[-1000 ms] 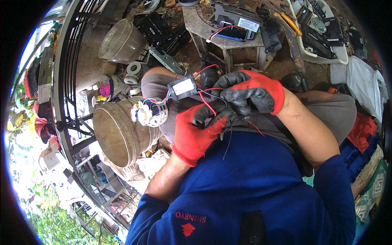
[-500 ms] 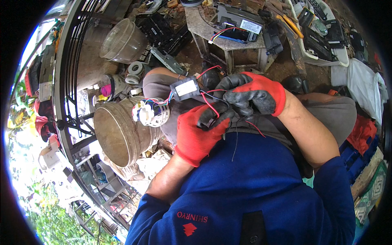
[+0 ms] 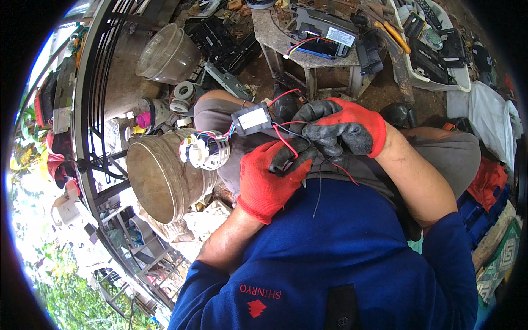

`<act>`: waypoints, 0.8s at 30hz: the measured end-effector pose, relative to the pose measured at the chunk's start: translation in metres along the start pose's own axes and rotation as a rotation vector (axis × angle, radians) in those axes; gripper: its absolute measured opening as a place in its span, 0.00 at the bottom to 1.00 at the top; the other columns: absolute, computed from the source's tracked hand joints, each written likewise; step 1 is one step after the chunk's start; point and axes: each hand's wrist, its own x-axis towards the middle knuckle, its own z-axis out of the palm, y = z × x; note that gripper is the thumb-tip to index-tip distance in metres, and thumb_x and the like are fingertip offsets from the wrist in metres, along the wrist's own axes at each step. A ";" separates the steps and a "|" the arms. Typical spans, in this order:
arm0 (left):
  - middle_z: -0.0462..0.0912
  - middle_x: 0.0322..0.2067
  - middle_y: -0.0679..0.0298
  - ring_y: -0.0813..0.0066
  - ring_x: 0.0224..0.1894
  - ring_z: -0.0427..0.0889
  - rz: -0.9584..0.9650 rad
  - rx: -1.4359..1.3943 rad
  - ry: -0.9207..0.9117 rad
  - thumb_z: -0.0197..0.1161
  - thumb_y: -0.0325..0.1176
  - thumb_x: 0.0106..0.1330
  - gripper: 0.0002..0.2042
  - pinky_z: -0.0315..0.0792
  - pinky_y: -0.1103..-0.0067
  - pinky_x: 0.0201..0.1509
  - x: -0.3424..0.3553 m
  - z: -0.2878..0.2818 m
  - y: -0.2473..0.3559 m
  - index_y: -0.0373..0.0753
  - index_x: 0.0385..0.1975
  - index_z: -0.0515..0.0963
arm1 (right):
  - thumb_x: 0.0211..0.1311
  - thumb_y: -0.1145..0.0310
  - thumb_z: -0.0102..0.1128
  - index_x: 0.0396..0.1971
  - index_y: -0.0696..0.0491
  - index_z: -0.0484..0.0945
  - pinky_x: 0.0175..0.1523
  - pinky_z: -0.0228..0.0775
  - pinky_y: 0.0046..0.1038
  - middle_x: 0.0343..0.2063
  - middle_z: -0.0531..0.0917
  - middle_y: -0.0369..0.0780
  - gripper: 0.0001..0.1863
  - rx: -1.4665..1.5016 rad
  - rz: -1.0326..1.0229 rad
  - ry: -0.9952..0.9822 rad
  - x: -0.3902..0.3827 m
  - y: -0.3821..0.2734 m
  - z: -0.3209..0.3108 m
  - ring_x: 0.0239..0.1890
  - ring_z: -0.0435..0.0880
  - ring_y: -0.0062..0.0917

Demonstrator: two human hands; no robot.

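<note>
Both hands are in red gloves with black coated fingers, close together over my lap. My left hand (image 3: 278, 168) pinches the red and black wires (image 3: 287, 144) below a black module (image 3: 251, 118) with a white label. My right hand (image 3: 338, 126) has its fingers curled on the black wire, just right of my left fingertips. Loose thin black and red wire ends hang below my hands. A white cage-like motor unit (image 3: 205, 148) hangs from the module's coloured wires on the left, over my leg. The wire ends between my fingertips are mostly hidden.
A dirty bucket (image 3: 157, 181) and clear tub (image 3: 165, 52) stand left, beside a metal rack (image 3: 88, 110). A low stool (image 3: 269, 30) bears electronic parts (image 3: 324, 33). A white crate (image 3: 462, 82) of black devices, orange-handled tools (image 3: 391, 36) and a red cloth (image 3: 487, 181) are at the right.
The module, motor unit and my hands have shifted slightly right in the picture, as has the background. My fingers keep nearly the same grip on the wires.
</note>
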 end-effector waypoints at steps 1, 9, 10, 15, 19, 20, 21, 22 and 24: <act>0.86 0.33 0.53 0.55 0.35 0.87 -0.003 0.000 -0.001 0.74 0.36 0.55 0.14 0.79 0.68 0.40 0.000 0.000 0.000 0.37 0.39 0.85 | 0.77 0.47 0.47 0.48 0.63 0.81 0.32 0.73 0.24 0.47 0.82 0.43 0.30 -0.025 -0.014 -0.015 0.000 0.000 -0.001 0.22 0.76 0.18; 0.86 0.31 0.55 0.66 0.33 0.87 -0.081 -0.141 0.005 0.74 0.34 0.55 0.15 0.78 0.73 0.39 -0.001 0.000 0.000 0.35 0.41 0.85 | 0.75 0.39 0.42 0.51 0.63 0.80 0.32 0.74 0.26 0.41 0.83 0.43 0.38 0.195 0.132 0.076 -0.003 -0.009 0.005 0.24 0.77 0.21; 0.86 0.30 0.56 0.69 0.32 0.86 -0.116 -0.165 -0.005 0.74 0.34 0.56 0.15 0.78 0.74 0.38 -0.001 -0.001 0.000 0.35 0.41 0.85 | 0.74 0.38 0.43 0.52 0.63 0.80 0.32 0.74 0.26 0.41 0.83 0.44 0.37 0.132 0.117 0.091 -0.003 -0.010 0.006 0.24 0.78 0.21; 0.86 0.27 0.61 0.81 0.27 0.82 -0.216 -0.195 -0.044 0.74 0.33 0.59 0.14 0.77 0.79 0.32 -0.001 -0.003 -0.002 0.34 0.41 0.85 | 0.73 0.40 0.50 0.54 0.63 0.79 0.31 0.74 0.25 0.46 0.80 0.45 0.36 -0.010 0.010 0.036 -0.001 -0.008 0.006 0.24 0.78 0.20; 0.85 0.27 0.64 0.84 0.26 0.81 -0.186 -0.293 -0.034 0.73 0.30 0.59 0.13 0.75 0.82 0.29 -0.001 -0.002 -0.001 0.33 0.42 0.84 | 0.73 0.39 0.48 0.55 0.64 0.78 0.32 0.74 0.26 0.49 0.79 0.46 0.37 0.124 0.093 0.052 -0.002 -0.005 0.003 0.26 0.79 0.21; 0.85 0.27 0.65 0.85 0.26 0.80 -0.198 -0.326 -0.037 0.73 0.30 0.59 0.13 0.75 0.82 0.29 -0.001 -0.001 -0.001 0.33 0.42 0.84 | 0.73 0.39 0.46 0.55 0.64 0.78 0.32 0.75 0.26 0.49 0.79 0.47 0.37 0.057 0.039 0.043 -0.003 -0.004 0.003 0.26 0.79 0.21; 0.84 0.27 0.65 0.85 0.26 0.80 -0.211 -0.358 -0.040 0.73 0.30 0.59 0.13 0.74 0.82 0.29 -0.001 -0.001 0.000 0.33 0.42 0.84 | 0.74 0.39 0.46 0.55 0.64 0.78 0.32 0.75 0.26 0.49 0.79 0.47 0.37 0.007 0.009 0.033 -0.003 -0.003 0.003 0.26 0.80 0.21; 0.84 0.27 0.65 0.85 0.26 0.80 -0.222 -0.345 -0.044 0.73 0.29 0.60 0.13 0.74 0.83 0.28 -0.001 -0.001 0.000 0.33 0.42 0.84 | 0.74 0.40 0.45 0.55 0.64 0.78 0.32 0.75 0.26 0.49 0.79 0.47 0.37 -0.042 -0.022 0.024 -0.003 -0.002 0.003 0.26 0.80 0.21; 0.84 0.27 0.66 0.85 0.26 0.80 -0.237 -0.326 -0.049 0.73 0.28 0.60 0.12 0.74 0.83 0.28 0.000 -0.002 0.001 0.33 0.42 0.84 | 0.75 0.41 0.44 0.55 0.64 0.78 0.32 0.75 0.26 0.48 0.79 0.47 0.36 -0.097 -0.037 0.010 -0.003 -0.001 0.002 0.26 0.79 0.22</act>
